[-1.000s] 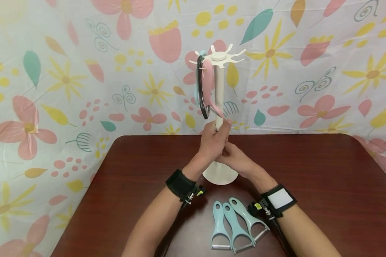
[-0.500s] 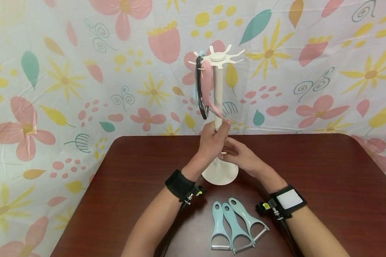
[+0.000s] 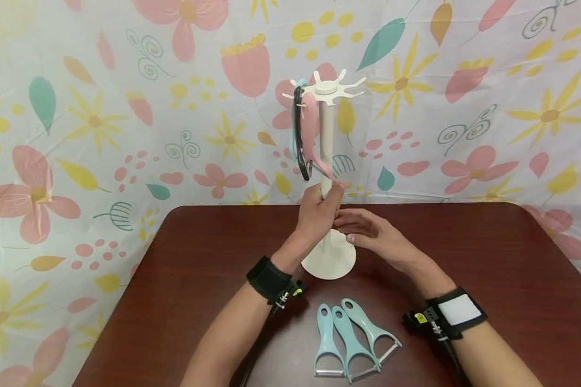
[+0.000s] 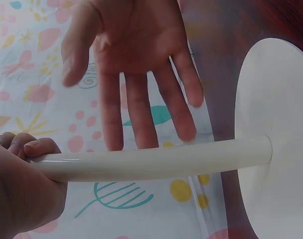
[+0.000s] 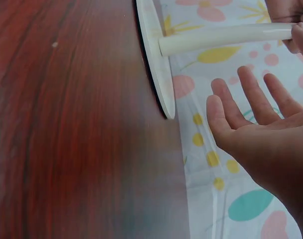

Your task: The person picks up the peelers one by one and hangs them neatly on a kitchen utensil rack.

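Observation:
My left hand (image 3: 318,215) grips the white pole of an upright hook stand (image 3: 326,140) at mid-height. Just right of the pole and below that hand is my right hand (image 3: 380,234), its fingers spread and holding nothing. In the left wrist view the right hand (image 4: 141,55) shows its palm behind the pole (image 4: 156,162). From the stand's left hooks hang a pink peeler (image 3: 310,123), a black peeler (image 3: 297,131) and a light blue item (image 3: 292,142), mostly hidden. The round white base (image 3: 329,263) is on the table.
Three light blue peelers (image 3: 347,332) lie close together on the dark brown table (image 3: 198,301), in front of the stand, blades toward me. A flower-patterned cloth (image 3: 174,107) hangs behind the table. Each wrist wears a black strap (image 3: 271,279) with a small camera.
My right hand has come away from the pole beneath the left hand, moving right with its fingers opening. The left hand keeps its grip on the stand.

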Action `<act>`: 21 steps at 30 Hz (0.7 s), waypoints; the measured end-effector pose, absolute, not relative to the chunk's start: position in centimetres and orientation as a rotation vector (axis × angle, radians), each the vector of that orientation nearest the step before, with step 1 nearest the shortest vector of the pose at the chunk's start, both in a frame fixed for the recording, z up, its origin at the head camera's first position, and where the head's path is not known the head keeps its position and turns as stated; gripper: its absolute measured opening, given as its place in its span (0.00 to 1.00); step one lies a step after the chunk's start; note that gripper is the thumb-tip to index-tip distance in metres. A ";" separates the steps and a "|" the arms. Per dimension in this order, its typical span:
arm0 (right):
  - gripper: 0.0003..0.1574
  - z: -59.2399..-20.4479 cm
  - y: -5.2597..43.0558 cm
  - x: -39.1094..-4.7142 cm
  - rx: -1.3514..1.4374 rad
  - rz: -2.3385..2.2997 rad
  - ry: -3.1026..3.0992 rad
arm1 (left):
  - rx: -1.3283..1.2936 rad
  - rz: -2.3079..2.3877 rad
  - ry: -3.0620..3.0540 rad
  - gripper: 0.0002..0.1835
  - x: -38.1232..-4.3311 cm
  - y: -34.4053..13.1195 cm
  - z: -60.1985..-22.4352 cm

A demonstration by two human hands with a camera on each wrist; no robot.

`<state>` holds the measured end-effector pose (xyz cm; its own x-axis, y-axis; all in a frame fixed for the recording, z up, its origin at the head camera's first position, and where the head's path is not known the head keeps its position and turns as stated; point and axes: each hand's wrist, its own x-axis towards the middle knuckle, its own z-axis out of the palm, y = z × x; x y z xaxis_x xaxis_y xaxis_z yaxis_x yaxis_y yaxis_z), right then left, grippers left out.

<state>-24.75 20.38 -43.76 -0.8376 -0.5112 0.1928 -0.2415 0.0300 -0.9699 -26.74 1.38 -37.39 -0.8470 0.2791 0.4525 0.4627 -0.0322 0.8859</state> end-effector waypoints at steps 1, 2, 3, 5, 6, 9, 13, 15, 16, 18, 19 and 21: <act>0.34 -43.7 20.6 -24.6 -0.775 -1.894 2.100 | -0.809 -2.010 -2.082 0.31 -26.7 1.4 -37.4; 0.34 -43.7 20.8 -24.4 -0.769 -1.890 2.108 | -0.807 -2.009 -2.084 0.31 -26.7 1.4 -37.4; 0.34 -43.7 21.0 -24.2 -0.765 -1.886 2.115 | -0.806 -2.008 -2.084 0.31 -26.7 1.4 -37.4; 0.34 -43.8 21.4 -23.8 -0.753 -1.880 2.129 | -0.809 -2.007 -2.082 0.31 -26.7 1.4 -37.4; 0.34 -43.8 21.6 -23.6 -0.750 -1.876 2.136 | -0.810 -2.005 -2.079 0.31 -26.8 1.5 -37.4; 0.33 -43.8 22.1 -23.1 -0.764 -1.862 2.151 | -0.812 -2.001 -2.072 0.31 -26.8 1.5 -37.3; 0.32 -43.8 22.5 -22.5 -0.779 -1.839 2.173 | -0.803 -1.999 -2.060 0.31 -26.7 1.4 -37.3; 0.32 -43.8 22.5 -22.3 -0.786 -1.831 2.185 | -0.800 -2.000 -2.054 0.31 -26.8 1.4 -37.3; 0.31 -43.9 22.6 -22.2 -0.789 -1.825 2.193 | -0.799 -1.998 -2.053 0.31 -26.8 1.4 -37.3; 0.31 -44.0 22.7 -22.0 -0.796 -1.810 2.213 | -0.799 -2.000 -2.052 0.31 -26.8 1.4 -37.3; 0.31 -44.0 22.7 -21.9 -0.796 -1.807 2.217 | -0.800 -2.002 -2.052 0.31 -26.8 1.4 -37.3; 0.30 -44.1 22.8 -21.6 -0.792 -1.795 2.230 | -0.802 -2.008 -2.052 0.31 -26.8 1.5 -37.4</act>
<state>-21.61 22.78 -44.10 -0.8443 -0.5005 0.1915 -0.2942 0.1342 -0.9463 -26.79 1.47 -37.36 -0.8433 0.2600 0.4703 0.4759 -0.0455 0.8783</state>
